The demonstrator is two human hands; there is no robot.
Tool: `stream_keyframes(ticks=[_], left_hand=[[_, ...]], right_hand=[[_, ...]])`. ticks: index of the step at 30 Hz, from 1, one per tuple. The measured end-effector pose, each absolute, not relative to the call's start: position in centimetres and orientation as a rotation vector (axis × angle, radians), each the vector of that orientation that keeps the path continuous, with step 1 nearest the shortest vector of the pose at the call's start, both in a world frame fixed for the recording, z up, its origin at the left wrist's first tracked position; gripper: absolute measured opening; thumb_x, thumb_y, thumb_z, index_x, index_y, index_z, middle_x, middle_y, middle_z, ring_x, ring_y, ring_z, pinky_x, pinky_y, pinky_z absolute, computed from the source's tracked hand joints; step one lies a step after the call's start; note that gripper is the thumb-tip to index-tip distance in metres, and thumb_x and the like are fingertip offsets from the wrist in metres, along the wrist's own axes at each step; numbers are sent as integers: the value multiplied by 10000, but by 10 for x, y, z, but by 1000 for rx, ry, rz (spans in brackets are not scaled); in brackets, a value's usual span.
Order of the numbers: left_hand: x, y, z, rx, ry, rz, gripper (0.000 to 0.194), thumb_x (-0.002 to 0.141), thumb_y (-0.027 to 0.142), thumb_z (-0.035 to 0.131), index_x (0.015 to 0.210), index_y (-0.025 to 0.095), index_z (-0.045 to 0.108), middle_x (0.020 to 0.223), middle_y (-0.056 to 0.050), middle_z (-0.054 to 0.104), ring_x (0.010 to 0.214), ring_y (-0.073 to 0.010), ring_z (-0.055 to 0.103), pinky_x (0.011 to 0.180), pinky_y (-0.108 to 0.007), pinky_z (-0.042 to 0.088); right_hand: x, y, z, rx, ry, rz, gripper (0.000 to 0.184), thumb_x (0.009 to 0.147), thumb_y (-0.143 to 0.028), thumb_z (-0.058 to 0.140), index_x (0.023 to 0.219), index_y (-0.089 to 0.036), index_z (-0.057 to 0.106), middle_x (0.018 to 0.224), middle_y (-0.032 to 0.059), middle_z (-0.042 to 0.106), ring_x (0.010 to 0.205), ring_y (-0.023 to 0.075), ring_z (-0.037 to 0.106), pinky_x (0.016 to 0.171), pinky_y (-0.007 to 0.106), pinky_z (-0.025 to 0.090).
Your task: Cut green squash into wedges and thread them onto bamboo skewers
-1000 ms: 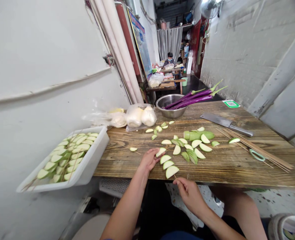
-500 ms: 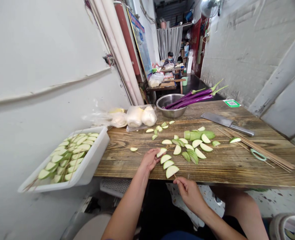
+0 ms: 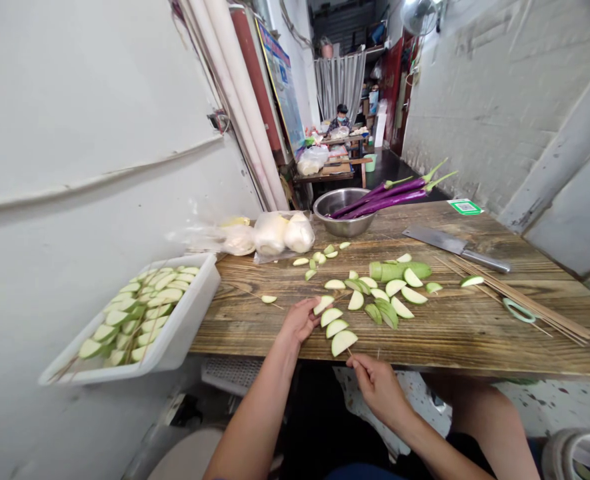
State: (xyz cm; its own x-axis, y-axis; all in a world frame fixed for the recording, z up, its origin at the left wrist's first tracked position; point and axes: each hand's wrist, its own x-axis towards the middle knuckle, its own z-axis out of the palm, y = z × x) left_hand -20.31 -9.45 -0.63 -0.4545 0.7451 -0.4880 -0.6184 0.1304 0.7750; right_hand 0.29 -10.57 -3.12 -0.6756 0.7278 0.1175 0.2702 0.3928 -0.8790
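Note:
My left hand (image 3: 301,320) rests on the wooden table (image 3: 455,327), its fingers pinched on the top pale green eggplant slice (image 3: 322,304) of a skewered row. Two more slices (image 3: 335,327) and a larger one (image 3: 343,342) sit on the same thin bamboo skewer. My right hand (image 3: 375,383), at the table's front edge, is closed on the skewer's lower end (image 3: 351,353). Several loose slices (image 3: 389,293) and a green eggplant piece (image 3: 397,270) lie just beyond.
A white tray (image 3: 185,320) of skewered slices sits at left. At the back are a steel bowl (image 3: 342,210) with purple eggplants (image 3: 389,193), bagged white buns (image 3: 282,233), and a cleaver (image 3: 455,248). Bamboo skewers (image 3: 519,303) lie at right. A person sits far back (image 3: 341,119).

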Motion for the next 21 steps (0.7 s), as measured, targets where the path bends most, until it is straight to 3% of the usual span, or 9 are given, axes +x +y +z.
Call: stream_keyframes(ticks=[21], left_hand=[[-203, -93, -5, 154, 1310, 1548, 51, 732, 155, 579, 778, 132, 581, 702, -65, 668, 589, -140, 625, 596, -268, 506]], right_hand=[[2, -101, -27, -847, -2200, 1146, 342, 880, -280, 311, 816, -155, 623, 651, 45, 616, 627, 168, 577, 623, 247, 421]])
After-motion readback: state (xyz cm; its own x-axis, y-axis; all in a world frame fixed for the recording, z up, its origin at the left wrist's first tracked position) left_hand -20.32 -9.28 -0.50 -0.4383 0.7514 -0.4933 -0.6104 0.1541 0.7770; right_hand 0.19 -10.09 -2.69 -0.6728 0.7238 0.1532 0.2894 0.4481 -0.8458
